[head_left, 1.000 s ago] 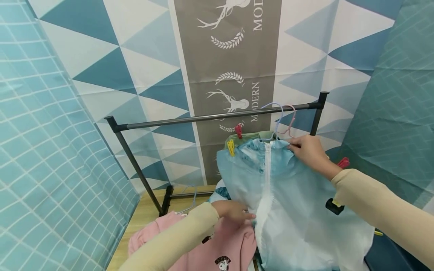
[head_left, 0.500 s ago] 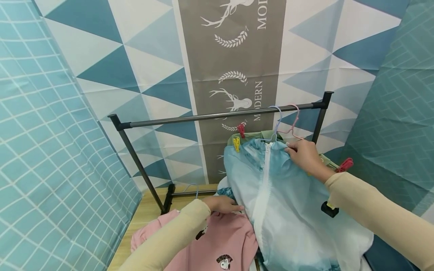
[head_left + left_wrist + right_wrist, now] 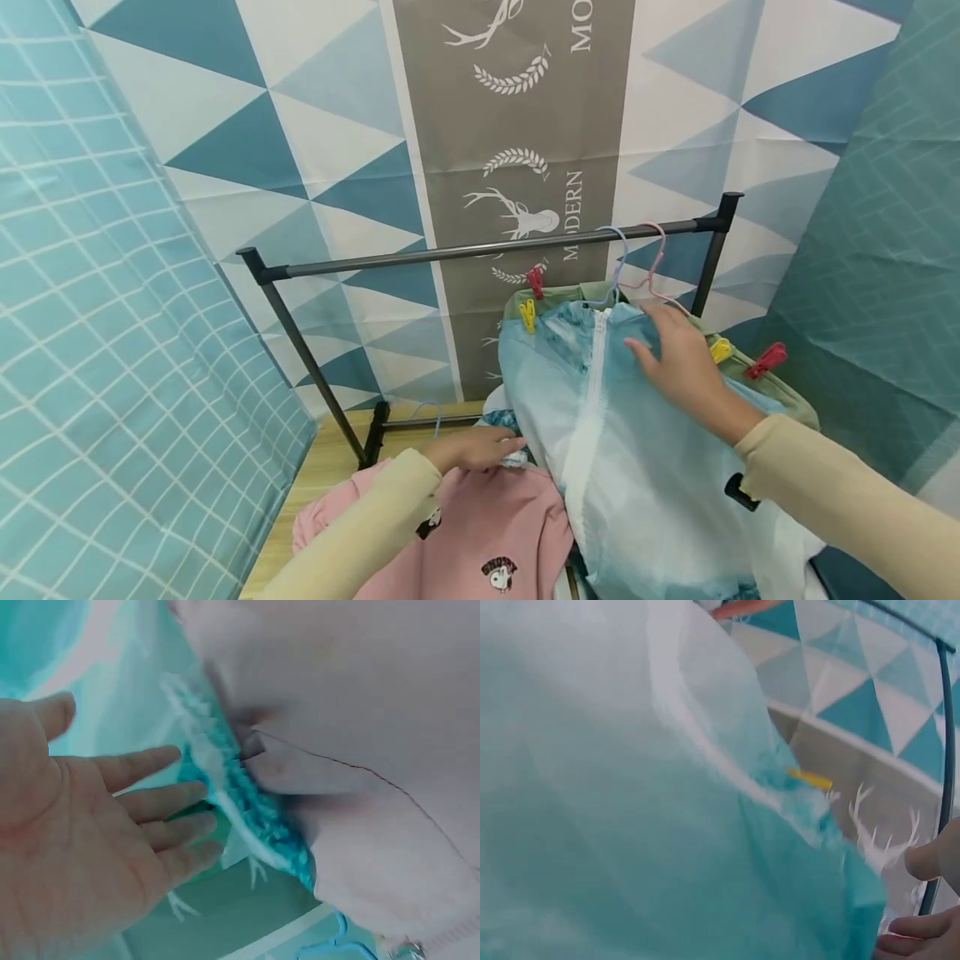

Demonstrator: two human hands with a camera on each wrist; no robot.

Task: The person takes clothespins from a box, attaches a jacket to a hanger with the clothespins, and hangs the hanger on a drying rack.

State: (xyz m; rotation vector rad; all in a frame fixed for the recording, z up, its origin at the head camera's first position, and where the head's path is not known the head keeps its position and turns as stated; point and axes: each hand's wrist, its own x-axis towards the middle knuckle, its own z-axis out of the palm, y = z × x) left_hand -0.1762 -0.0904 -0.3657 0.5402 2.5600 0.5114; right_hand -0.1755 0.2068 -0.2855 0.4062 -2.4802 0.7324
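Observation:
A blue-and-white zip jacket (image 3: 660,467) hangs from a lilac hanger (image 3: 622,258) on the rack's bar, with yellow clothespins (image 3: 528,316) at its shoulders. My right hand (image 3: 686,367) lies over the jacket near its collar, fingers extended and thumb apart, gripping nothing. In the right wrist view, part of that hand (image 3: 939,859) shows beside the jacket's edge. Left of the jacket, my left hand (image 3: 474,448) reaches over the top of a pink sweatshirt (image 3: 480,517). Its fingers (image 3: 161,802) are straight and spread near a blue-and-white fluffy edge (image 3: 240,795) in the left wrist view.
Behind the jacket hangs a green garment (image 3: 795,400) on a pink hanger (image 3: 657,258), with red clothespins (image 3: 768,360). The black metal rack (image 3: 450,252) stands on a wooden surface (image 3: 330,458) before a patterned backdrop. A blue hanger (image 3: 438,417) sticks up behind the sweatshirt.
My right hand has let go of the jacket's collar and its fingers have spread. My left hand has moved left and slightly up, away from the jacket's front.

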